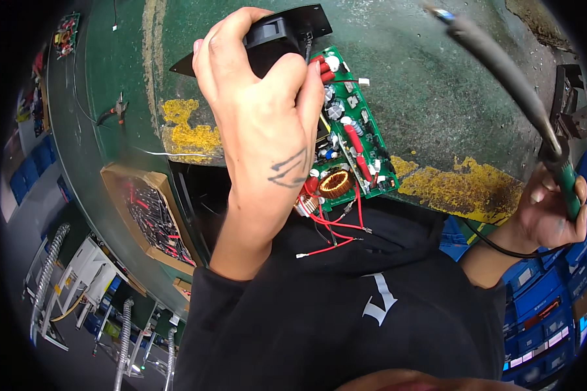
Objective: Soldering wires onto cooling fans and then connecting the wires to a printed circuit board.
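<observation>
My left hand is closed around a black panel with a raised socket-like part and a dark cable at its right end. My fingertips hide part of it. Under and beside that hand lies a green circuit board with capacitors, red-sleeved parts and a copper coil. Red wires with bare or metal ends hang from the board's near end, over my dark shirt. Off to the right, my right hand grips the green handle of a soldering iron, its tip pointing up and left, apart from the board.
An open cardboard box of red and black leads stands left of my forearm. Beyond it lie pliers on the green worktable; another circuit board sits far left. A metal holder is at the right edge, blue bins below.
</observation>
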Action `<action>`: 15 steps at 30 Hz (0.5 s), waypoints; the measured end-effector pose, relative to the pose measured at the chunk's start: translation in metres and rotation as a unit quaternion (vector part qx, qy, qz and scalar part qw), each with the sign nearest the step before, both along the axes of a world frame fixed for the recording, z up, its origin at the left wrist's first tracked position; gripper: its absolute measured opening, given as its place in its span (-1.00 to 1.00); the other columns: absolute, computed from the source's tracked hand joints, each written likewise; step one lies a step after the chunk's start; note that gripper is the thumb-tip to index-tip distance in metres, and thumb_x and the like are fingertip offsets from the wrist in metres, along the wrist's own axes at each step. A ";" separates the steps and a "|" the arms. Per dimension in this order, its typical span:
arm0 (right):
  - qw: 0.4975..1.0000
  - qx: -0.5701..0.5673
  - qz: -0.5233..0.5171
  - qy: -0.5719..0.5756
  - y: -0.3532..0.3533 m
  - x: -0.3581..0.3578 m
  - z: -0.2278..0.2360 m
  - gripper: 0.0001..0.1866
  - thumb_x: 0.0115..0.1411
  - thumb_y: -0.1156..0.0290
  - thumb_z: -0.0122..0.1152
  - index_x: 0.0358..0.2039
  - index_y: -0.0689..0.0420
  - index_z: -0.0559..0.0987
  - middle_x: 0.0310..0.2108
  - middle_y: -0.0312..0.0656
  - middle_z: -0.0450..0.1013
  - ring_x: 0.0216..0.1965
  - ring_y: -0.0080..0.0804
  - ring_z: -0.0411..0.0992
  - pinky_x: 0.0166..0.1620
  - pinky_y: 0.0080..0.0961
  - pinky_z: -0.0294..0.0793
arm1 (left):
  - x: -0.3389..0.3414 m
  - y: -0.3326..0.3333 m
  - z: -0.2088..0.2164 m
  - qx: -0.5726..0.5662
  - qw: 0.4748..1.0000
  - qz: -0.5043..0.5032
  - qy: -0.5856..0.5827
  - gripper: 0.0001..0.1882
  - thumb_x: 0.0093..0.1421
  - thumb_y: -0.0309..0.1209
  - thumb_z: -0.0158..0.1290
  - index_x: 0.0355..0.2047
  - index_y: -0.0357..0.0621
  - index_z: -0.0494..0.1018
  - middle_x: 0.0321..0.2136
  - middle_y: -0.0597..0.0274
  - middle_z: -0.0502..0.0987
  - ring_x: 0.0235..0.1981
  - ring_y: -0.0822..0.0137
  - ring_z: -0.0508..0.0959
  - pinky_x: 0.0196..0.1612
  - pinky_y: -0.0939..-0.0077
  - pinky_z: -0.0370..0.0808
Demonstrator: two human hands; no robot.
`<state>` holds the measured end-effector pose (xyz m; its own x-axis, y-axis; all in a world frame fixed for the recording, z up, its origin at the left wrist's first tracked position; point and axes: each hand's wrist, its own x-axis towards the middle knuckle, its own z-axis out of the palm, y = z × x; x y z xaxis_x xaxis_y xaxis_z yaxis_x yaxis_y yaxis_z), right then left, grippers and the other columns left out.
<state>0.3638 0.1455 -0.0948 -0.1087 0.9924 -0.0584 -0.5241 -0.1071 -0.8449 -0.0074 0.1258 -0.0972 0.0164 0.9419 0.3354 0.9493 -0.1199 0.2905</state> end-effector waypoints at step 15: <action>0.981 -0.013 -0.194 0.022 -0.064 0.010 -0.040 -0.45 0.18 0.03 -0.08 -0.04 0.18 0.57 -0.21 0.14 0.49 -0.24 -0.15 0.41 -0.34 -0.44 0.35 | 0.004 0.001 -0.003 -0.002 1.000 0.001 -0.014 -0.84 0.02 -0.50 0.25 -0.53 -0.28 0.47 0.01 -0.11 0.34 0.07 -0.13 0.29 0.21 -0.06 0.15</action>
<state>0.3739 0.0813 -0.1345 0.2732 0.9579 -0.0877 -0.5650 0.0860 -0.8206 -0.0033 0.1268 -0.0999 0.0057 0.9434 0.3316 0.9408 -0.1174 0.3179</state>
